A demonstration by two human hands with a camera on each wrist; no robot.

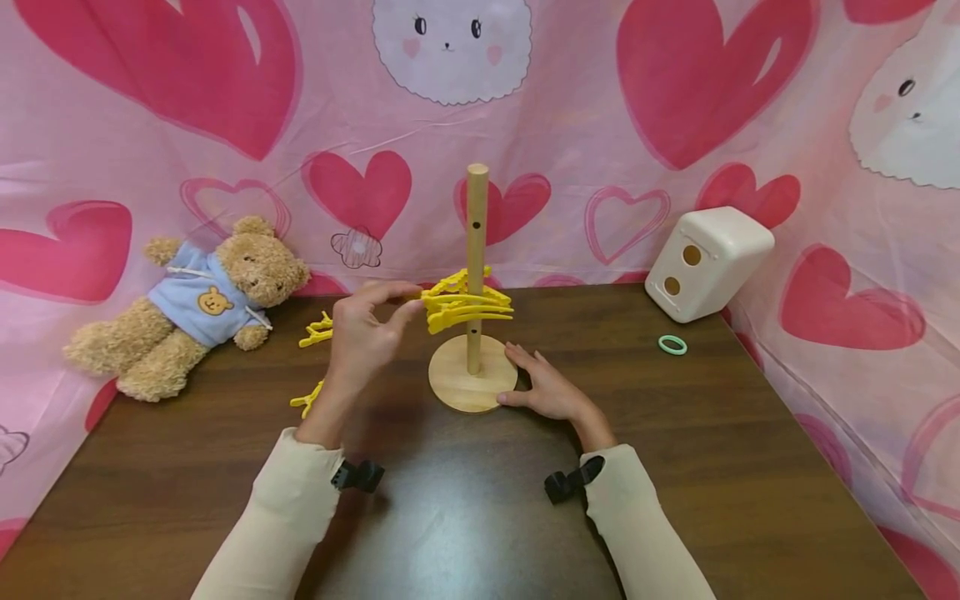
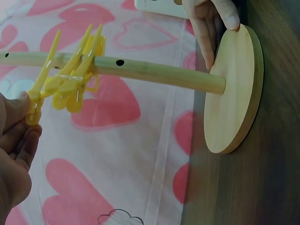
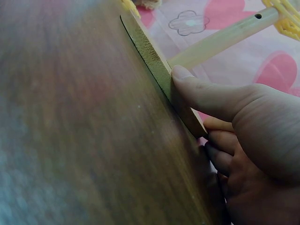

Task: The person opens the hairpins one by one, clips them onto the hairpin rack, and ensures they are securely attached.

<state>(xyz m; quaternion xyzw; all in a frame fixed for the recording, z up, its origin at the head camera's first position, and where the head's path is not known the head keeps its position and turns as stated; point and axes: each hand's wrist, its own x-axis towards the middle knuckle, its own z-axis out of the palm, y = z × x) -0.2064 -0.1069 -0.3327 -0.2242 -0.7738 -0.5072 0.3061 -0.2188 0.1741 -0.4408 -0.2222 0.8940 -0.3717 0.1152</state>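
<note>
A round wooden post rises from a disc base, forming a wooden stand [image 1: 477,250] in the middle of the table. Several yellow hair clips [image 2: 70,86] sit clustered across the post at mid-height. Thumb and fingertips of my left hand [image 1: 367,329] pinch the handle end of one yellow hair clip [image 2: 43,84]. Its long prongs cross the post; whether they grip it I cannot tell. My right hand [image 1: 551,387] holds the base's right edge, thumb [image 3: 201,91] on the near side and the other fingers along the rim. Two more yellow clips [image 1: 318,330] lie left of the left hand, one partly behind the forearm.
A teddy bear [image 1: 213,304] in a blue top leans at the back left. At the back right stands a white box [image 1: 723,254] with two round holes, and a mint-green ring [image 1: 673,352] lies in front of it. Heart-patterned cloth hangs behind the table [image 1: 465,500].
</note>
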